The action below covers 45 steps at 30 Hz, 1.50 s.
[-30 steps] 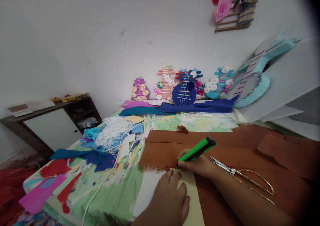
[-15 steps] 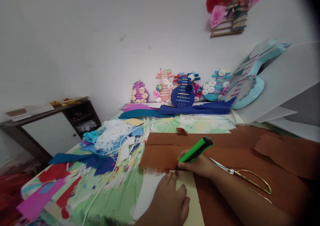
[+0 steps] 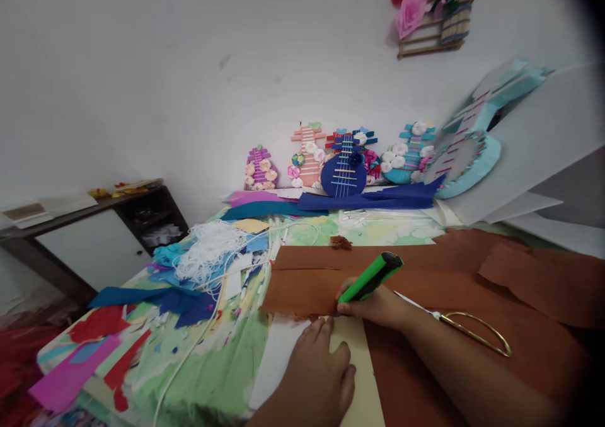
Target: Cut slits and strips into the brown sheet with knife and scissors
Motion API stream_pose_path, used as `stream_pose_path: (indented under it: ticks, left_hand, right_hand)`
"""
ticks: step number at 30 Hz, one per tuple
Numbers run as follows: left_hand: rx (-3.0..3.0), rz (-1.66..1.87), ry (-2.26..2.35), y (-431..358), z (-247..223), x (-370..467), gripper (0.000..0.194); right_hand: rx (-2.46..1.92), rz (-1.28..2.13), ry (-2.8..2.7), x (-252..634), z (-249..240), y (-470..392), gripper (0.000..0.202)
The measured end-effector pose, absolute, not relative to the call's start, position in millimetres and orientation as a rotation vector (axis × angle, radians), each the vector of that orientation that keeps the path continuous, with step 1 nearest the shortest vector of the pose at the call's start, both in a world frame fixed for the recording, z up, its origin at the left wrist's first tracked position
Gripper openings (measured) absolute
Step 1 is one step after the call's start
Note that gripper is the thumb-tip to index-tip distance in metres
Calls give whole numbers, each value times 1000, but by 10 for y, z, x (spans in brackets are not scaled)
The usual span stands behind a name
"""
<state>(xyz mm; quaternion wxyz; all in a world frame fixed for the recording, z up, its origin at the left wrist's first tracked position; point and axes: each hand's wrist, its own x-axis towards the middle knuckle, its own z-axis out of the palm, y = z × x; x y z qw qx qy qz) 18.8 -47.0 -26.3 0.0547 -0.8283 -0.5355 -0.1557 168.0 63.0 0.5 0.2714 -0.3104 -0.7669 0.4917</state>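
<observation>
My right hand [image 3: 371,304] is wrapped round a thick green marker [image 3: 368,279] with a black end. It leans up to the right, and its tip is hidden at the near edge of the brown sheet [image 3: 307,288]. My left hand [image 3: 319,364] lies flat, fingers apart, on a cream card [image 3: 362,370] and a white sheet [image 3: 278,351] beside it. Brown scraps lie just beyond the left fingertips. Gold-handled scissors [image 3: 477,334] rest on the brown material, right of my right forearm.
White yarn [image 3: 208,250] is heaped on the left among blue, red and pink scraps [image 3: 75,370]. Along the wall stand several lute-shaped crafts [image 3: 344,172], with a large pale-blue one [image 3: 467,175] at right. A low cabinet [image 3: 94,244] is at far left.
The view has shifted slightly, so most things sit a little higher. Both hands keep nearly the same positions, the right one still holding the marker.
</observation>
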Motion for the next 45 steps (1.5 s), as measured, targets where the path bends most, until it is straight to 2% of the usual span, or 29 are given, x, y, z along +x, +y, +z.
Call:
stream_pose_path:
  ticks: [10,18,37,45]
  left_hand:
    - [-2506,-416,-1585,-488,-246,192,14]
    - [-2590,-394,-1611,-462,-189,164,32]
    - [-2573,-381,-1659,-469,-137,189,28]
    - [-2606,-338,-1611,-457,-130,184,29]
  right_hand:
    - [-842,1354,-1981,1774,10,699,23]
    - [-809,1367,-1980,1732,49,636,20]
    - [-889,1272,-2143,1745,19,658,20]
    - [-831,1400,-1969,1765,-23,687,19]
